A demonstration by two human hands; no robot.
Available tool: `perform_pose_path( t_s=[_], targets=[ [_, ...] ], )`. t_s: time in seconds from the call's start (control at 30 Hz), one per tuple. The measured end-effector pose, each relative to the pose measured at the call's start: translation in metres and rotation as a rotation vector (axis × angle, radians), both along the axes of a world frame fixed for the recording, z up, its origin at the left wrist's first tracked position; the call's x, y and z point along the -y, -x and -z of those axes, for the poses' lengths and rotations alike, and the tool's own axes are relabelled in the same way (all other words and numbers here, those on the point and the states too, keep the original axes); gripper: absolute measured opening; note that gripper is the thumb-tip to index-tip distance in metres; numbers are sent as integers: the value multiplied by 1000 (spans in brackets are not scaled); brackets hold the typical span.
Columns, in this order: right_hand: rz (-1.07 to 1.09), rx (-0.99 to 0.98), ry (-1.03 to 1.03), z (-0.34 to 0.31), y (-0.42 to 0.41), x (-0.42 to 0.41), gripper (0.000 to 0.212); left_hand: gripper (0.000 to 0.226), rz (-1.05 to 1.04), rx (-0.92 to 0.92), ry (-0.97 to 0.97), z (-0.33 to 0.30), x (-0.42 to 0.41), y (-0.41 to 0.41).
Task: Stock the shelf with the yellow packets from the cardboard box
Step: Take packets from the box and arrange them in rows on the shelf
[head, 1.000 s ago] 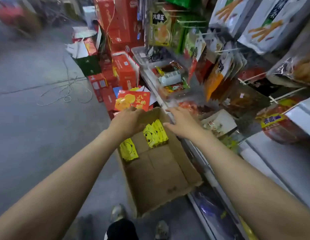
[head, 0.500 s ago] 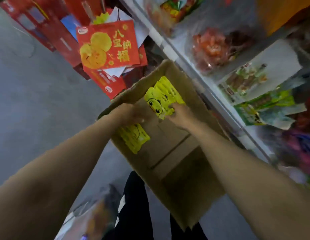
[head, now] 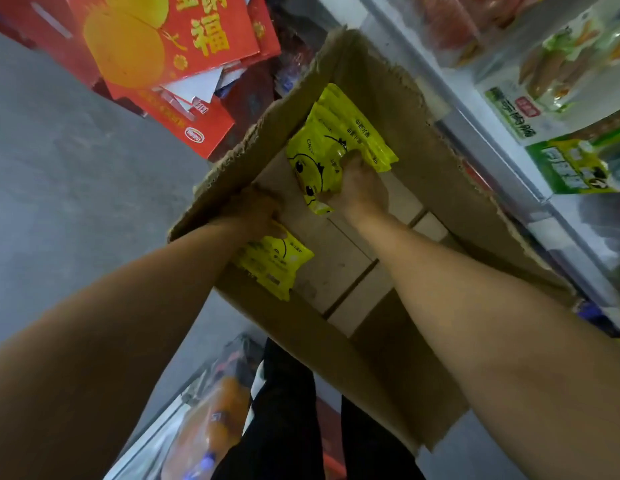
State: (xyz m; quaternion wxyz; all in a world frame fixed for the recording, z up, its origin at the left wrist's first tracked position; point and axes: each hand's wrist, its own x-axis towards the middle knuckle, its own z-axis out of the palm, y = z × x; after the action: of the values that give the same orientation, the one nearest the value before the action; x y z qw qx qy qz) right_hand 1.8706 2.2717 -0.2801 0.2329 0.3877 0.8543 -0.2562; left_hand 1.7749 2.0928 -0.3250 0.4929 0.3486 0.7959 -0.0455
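Grey concrete floor (head: 59,188) runs along the left of the aisle, and everything else sits around the cardboard box (head: 398,368) the person bends over. Up and left of the box lie red gift cartons (head: 163,60) printed with gold fruit and characters. At the box's left wall the left hand (head: 256,211) curls over the torn rim and grips it — steadying the box, I'd say. Just inside that wall, below the hand, a single yellow packet (head: 272,263) lies flat on the box floor. Toward the far corner a small stack of yellow packets (head: 336,147) with a duck face rests against the bottom; the right hand (head: 357,188) is down on it, fingers curled around the near edge of the stack, though how many packets they take in I cannot tell. Right of the box stands the shelf (head: 488,143), its white ledges carrying green and clear snack bags (head: 561,88).

This looks like the picking step near the end of the job, since the box is almost empty. Next, the stack needs a firm pinch, a lift clear of the rim, then a swing right to a free spot on the shelf — slippery film packets could fan out.
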Motion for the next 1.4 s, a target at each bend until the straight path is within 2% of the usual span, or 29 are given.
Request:
perform_pose_path(
  t_s=[0.17,0.3,0.37,0.53,0.63,0.73,0.87,1.03,1.13,1.27,1.4],
  targets=[
    [230,-43,149,12,-8,8,69,38,31,54,-30,-13,-6,4],
    [285,-34,281,12,-22,2,29,30,-47,94,-96,-13,-4,2],
    [293,-37,302,9,-38,-2,18,27,-76,114,-129,-16,-5,1],
    [302,-72,355,-14,-77,-18,38,20,-129,38,-204,-45,-12,0],
    [296,-91,329,-31,-95,-26,30,20,-158,-26,-234,-69,-20,-3],
    [345,-142,304,-55,-108,-31,21,21,-170,-1,-288,-94,-29,-7],
    [502,-268,475,-101,-122,-32,30,27,-139,-23,-355,-134,-29,-17],
    [536,-293,572,-149,-160,-34,43,38,-146,-5,-336,-188,-32,-42],
    [548,-303,568,-179,-195,-42,48,32,-143,48,-390,-224,-44,-68],
    [544,-390,544,-221,-264,-65,35,40,-109,42,-504,-269,-70,-121],
    [626,-515,558,-270,-361,-86,33,33,-96,74,-618,-312,-100,-208]
  ],
)
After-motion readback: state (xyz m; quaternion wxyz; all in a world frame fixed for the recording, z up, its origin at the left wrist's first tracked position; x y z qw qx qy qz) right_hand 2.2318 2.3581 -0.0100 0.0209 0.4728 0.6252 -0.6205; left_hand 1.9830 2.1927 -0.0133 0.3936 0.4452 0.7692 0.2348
